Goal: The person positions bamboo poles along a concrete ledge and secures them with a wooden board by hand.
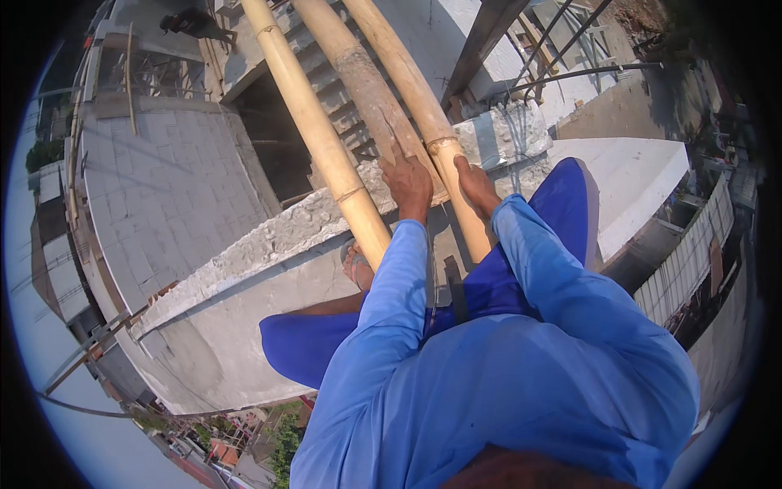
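From the head view, the left hand (410, 184) lies flat on the middle bamboo pole (366, 85), fingers not wrapped around it. The right hand (474, 182) is closed around the right bamboo pole (411, 77). Both poles lean on a rough concrete wall (269, 236). A third pole (314, 130) stands just left.

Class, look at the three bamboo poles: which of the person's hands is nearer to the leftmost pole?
Left. The left hand rests on the middle pole, just right of the leftmost pole. The right hand is farther right, on the rightmost pole.
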`<state>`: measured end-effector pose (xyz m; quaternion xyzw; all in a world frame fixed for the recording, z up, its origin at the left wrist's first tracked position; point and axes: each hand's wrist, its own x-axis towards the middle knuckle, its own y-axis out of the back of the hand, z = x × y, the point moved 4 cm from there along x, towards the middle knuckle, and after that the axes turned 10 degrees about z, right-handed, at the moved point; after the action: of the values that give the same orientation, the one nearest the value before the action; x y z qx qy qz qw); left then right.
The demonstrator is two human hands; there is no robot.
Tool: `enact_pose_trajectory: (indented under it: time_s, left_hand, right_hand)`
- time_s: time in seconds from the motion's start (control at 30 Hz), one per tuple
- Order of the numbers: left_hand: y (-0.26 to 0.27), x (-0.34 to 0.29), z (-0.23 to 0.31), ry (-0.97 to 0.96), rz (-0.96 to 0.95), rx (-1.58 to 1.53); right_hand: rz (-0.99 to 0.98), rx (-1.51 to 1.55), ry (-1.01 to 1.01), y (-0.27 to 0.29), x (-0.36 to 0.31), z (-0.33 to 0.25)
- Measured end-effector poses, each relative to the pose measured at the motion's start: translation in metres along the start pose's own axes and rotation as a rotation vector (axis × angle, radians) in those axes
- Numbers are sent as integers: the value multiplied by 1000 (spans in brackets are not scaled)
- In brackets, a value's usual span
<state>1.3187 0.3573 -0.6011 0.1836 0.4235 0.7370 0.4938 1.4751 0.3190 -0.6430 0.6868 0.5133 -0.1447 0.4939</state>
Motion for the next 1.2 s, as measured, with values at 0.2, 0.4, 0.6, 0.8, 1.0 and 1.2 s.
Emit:
enact_pose_trajectory:
  time_s: [0.2, 0.4, 0.6, 0.8, 1.0, 1.2]
  left_hand:
    - [10, -1, 7, -3, -43, 7]
    - [14, -1, 4, -15, 17, 52]
    - [25, 4, -15, -79, 1, 96]
    - [30, 6, -7, -72, 25, 89]
    - [41, 11, -28, -96, 13, 104]
    - [41, 13, -34, -90, 59, 100]
  right_hand:
    - [-10, -8, -18, 4, -13, -8]
    - [-72, 42, -33, 5, -10, -13]
    - [-142, 60, 119, 9, -22, -17]
    - [-104, -97, 111, 17, -47, -31]
    - [-150, -82, 179, 7, -44, -28]
    - [-173, -76, 209, -5, -56, -40]
